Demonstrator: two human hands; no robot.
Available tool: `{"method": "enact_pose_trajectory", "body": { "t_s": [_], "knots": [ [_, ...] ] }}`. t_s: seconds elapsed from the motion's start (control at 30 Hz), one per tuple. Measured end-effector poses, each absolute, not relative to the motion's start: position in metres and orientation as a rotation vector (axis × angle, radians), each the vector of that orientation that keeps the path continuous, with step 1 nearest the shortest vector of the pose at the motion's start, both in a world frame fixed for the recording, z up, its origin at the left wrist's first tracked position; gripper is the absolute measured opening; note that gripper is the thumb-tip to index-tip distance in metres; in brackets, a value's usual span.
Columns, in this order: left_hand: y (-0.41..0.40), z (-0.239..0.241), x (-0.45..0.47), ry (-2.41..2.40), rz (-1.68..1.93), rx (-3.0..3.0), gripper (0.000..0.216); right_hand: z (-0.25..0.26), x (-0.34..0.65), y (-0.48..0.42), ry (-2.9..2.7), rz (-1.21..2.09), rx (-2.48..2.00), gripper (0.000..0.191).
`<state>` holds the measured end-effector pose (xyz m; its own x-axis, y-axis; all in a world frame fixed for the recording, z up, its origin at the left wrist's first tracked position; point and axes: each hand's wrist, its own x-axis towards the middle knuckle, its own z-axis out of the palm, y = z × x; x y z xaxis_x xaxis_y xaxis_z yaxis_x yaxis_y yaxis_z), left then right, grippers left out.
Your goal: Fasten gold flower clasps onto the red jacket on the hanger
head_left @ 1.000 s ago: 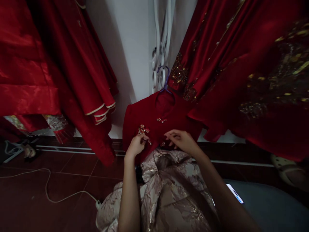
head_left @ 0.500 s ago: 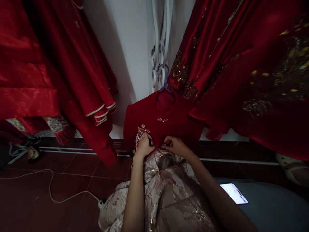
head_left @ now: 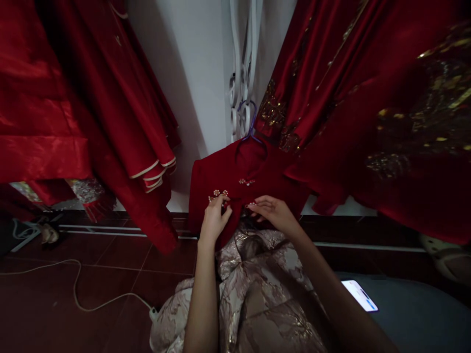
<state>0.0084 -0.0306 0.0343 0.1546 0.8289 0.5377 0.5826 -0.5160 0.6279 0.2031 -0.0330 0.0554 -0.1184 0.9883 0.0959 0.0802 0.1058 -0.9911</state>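
At far left of the frame, red satin gowns (head_left: pixel 73 122) hung over a white cable (head_left: pixel 77 289) on the floor. At centre, a small red garment (head_left: pixel 243 181) hung on a purple hanger (head_left: pixel 250 120). The left hand (head_left: pixel 215 220) was pinched on its beaded frog clasp (head_left: pixel 218 194); the right hand (head_left: pixel 274 213) gripped the fabric edge just beside. A lit phone (head_left: pixel 359 295) lay at lower right.

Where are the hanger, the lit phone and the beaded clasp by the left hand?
hanger (head_left: pixel 250 128), head view, its hook
phone (head_left: pixel 359 295), head view, lit screen
beaded clasp (head_left: pixel 218 194), head view, its beads, above the left hand (head_left: pixel 214 221)
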Motion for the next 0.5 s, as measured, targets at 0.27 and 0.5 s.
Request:
{"method": "enact_pose_trajectory", "body": {
  "t_s": [0.27,0.5],
  "knots": [
    [-0.023,0.016,0.025,1.468,1.136,2.242,0.02,0.043,0.184,-0.034,-1.493,1.308,-1.039,0.039],
    [-0.022,0.011,0.028,1.391,1.151,2.25,0.018,0.044,0.179,-0.036,-1.467,1.251,-1.095,0.04]
  ]
}}
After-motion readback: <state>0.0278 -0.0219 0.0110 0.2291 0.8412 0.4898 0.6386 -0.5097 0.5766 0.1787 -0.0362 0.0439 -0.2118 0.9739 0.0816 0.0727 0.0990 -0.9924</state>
